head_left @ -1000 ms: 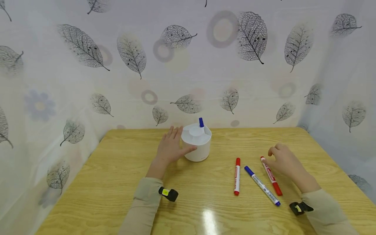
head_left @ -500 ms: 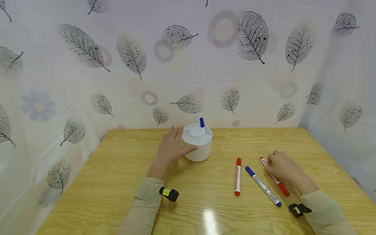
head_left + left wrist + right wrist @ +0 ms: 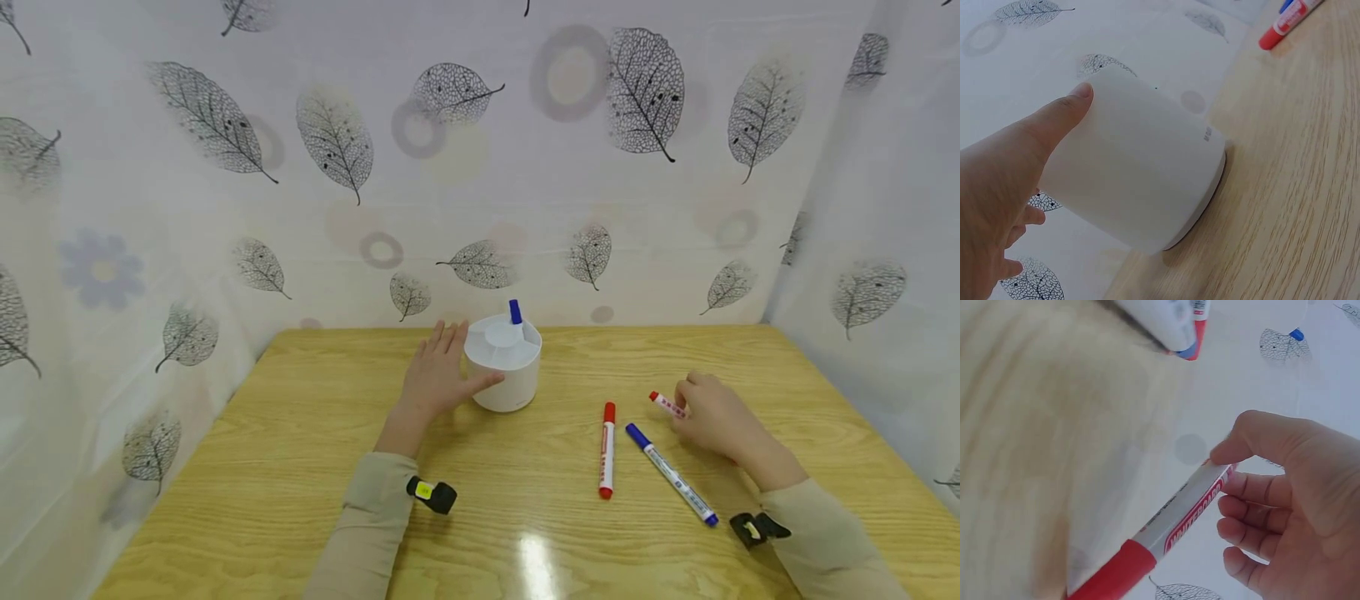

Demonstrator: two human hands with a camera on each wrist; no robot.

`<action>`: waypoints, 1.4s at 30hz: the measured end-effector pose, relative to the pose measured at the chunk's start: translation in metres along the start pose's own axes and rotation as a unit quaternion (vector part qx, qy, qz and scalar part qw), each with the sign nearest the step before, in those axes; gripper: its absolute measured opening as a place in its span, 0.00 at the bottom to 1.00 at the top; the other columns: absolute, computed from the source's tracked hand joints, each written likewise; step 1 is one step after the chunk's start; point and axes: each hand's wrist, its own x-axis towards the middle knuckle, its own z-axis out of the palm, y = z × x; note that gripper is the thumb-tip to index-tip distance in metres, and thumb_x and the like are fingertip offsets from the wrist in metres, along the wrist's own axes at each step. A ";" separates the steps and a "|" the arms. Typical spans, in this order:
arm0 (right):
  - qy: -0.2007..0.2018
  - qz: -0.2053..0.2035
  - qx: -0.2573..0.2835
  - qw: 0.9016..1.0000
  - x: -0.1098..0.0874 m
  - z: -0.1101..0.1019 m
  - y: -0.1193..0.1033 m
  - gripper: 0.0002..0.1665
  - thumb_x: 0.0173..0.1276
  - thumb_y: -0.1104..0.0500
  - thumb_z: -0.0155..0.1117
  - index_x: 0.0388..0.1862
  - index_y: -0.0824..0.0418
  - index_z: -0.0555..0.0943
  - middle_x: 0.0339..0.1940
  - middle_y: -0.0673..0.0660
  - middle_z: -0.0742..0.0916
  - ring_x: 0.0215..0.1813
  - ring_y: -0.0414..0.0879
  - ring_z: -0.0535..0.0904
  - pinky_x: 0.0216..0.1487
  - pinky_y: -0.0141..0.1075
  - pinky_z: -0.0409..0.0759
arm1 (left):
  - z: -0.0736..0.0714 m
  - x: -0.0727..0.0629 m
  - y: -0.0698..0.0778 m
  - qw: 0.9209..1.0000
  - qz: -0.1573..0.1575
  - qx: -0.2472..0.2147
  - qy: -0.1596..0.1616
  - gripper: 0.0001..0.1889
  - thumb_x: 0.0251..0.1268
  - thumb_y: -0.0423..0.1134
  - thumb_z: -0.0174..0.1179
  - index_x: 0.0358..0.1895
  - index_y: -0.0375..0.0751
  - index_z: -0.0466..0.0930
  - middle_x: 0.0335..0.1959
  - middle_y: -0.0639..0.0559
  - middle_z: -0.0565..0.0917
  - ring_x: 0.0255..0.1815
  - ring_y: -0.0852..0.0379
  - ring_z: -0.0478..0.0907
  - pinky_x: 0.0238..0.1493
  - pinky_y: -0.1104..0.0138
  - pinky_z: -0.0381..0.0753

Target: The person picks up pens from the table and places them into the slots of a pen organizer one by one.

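Note:
A white round pen holder [image 3: 504,375] stands upright at the back middle of the table, a blue-capped marker [image 3: 515,312] poking up from one of its compartments. My left hand [image 3: 435,379] rests against the holder's left side, fingers extended and thumb laid across the front; the left wrist view shows the thumb touching the white wall [image 3: 1141,162]. At the right, my right hand [image 3: 716,417] pinches a red whiteboard marker [image 3: 1179,515] between thumb and fingers, tilted, its red cap [image 3: 1116,572] pointing away from the fingers. The palm hides part of that marker in the head view.
On the wooden table [image 3: 300,500] lie a second red marker [image 3: 607,450] and a blue marker [image 3: 671,475], between the holder and my right hand. A leaf-patterned curtain [image 3: 480,167] borders the table's back and sides.
My right hand has come down onto the right-hand red marker, gripped it and shifted it slightly up and left. The left hand and the holder have stayed in place.

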 end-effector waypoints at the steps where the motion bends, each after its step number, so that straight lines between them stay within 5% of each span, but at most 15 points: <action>1: 0.009 -0.001 0.002 1.000 0.002 -0.002 -0.002 0.12 0.53 0.59 0.70 0.24 0.60 0.74 0.26 0.53 0.74 0.29 0.47 0.66 0.30 0.38 0.67 | 0.000 0.000 0.000 1.000 0.000 -0.001 0.000 0.58 0.53 0.78 0.51 0.80 0.47 0.42 0.80 0.44 0.53 0.82 0.46 0.39 0.81 0.48 0.43; 10: 0.109 -0.050 0.013 0.993 0.024 -0.020 -0.024 0.07 0.49 0.64 0.67 0.26 0.61 0.76 0.29 0.57 0.77 0.31 0.48 0.68 0.31 0.40 0.69 | -0.001 -0.001 0.000 1.000 -0.002 -0.001 -0.003 0.58 0.53 0.78 0.51 0.80 0.48 0.41 0.80 0.45 0.52 0.82 0.47 0.38 0.81 0.48 0.43; 19: 0.242 -0.144 0.027 0.959 0.051 -0.029 -0.056 0.05 0.46 0.68 0.62 0.26 0.63 0.78 0.29 0.57 0.78 0.30 0.49 0.69 0.30 0.38 0.67 | -0.001 0.000 0.001 1.000 -0.003 -0.003 -0.002 0.58 0.53 0.79 0.51 0.80 0.48 0.42 0.80 0.45 0.53 0.82 0.47 0.38 0.81 0.48 0.43; 42: 0.330 -0.180 0.167 0.911 0.107 -0.056 -0.156 0.03 0.55 0.67 0.63 0.30 0.64 0.79 0.33 0.59 0.77 0.41 0.55 0.70 0.41 0.42 0.70 | 0.004 0.004 -0.005 1.000 0.000 0.009 0.002 0.59 0.51 0.81 0.47 0.80 0.47 0.43 0.79 0.44 0.54 0.82 0.45 0.40 0.80 0.46 0.46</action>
